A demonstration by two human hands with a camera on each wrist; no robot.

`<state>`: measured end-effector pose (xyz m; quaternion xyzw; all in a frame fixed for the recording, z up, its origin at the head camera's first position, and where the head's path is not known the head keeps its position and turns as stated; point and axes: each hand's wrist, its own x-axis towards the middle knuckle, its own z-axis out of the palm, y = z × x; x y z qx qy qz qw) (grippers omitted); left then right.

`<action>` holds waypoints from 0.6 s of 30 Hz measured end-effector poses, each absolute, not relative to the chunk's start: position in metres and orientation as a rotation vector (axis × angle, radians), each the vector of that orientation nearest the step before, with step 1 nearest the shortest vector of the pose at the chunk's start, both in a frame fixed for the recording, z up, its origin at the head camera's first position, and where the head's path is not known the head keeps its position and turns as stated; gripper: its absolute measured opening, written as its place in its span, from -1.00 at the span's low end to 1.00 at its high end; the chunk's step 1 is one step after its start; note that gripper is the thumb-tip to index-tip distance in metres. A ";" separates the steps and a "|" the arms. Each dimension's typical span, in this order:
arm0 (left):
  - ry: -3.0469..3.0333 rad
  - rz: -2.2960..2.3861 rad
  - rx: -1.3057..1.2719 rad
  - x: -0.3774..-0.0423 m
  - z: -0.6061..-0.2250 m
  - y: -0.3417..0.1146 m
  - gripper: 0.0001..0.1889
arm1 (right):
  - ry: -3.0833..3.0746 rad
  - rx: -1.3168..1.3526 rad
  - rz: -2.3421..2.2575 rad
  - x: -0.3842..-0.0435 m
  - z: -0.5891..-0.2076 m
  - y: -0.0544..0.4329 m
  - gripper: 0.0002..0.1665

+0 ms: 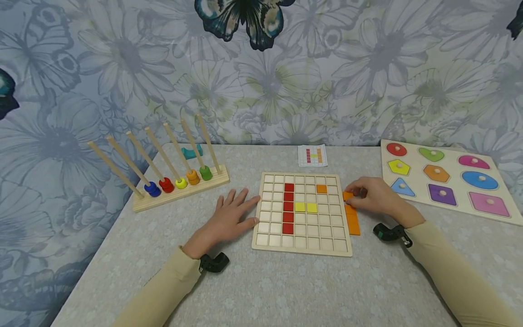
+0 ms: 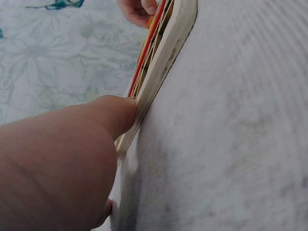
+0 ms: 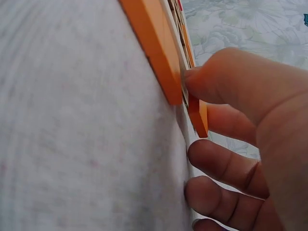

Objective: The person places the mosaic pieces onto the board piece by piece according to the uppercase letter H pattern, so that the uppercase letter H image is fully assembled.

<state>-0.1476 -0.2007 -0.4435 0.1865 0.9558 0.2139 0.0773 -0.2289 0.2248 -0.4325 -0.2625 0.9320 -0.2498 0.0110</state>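
Note:
A wooden grid board [image 1: 302, 243] lies flat on the table, with a column of red square tiles [image 1: 288, 207], two yellow tiles [image 1: 305, 207] and one orange tile [image 1: 322, 189] set in its cells. My left hand [image 1: 229, 218] is spread flat beside it, thumb and index fingertips at the board's left edge. To the right of the board, my right hand [image 1: 373, 197] pinches an orange square tile [image 3: 198, 118] between thumb and index finger, its other fingers loosely bent. More orange tiles [image 1: 352, 223] lie along the board's right edge, just below this hand.
A small pattern card [image 1: 312, 156] lies behind the board. At left stands a wooden peg stand [image 1: 181, 190] with coloured rings, and a teal piece [image 1: 192, 151] behind it. A shape puzzle board [image 1: 412, 181] lies at right. The patterned wall bounds the table's back.

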 end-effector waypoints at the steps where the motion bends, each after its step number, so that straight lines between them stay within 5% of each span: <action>1: 2.864 0.642 0.561 -0.148 -0.443 -0.201 -0.34 | 2.908 -0.813 -0.777 -0.229 -0.432 0.224 -0.72; 18: 2.867 0.639 0.560 -0.147 -0.445 -0.200 -0.34 | 2.922 -0.809 -0.737 -0.227 -0.431 0.222 -0.69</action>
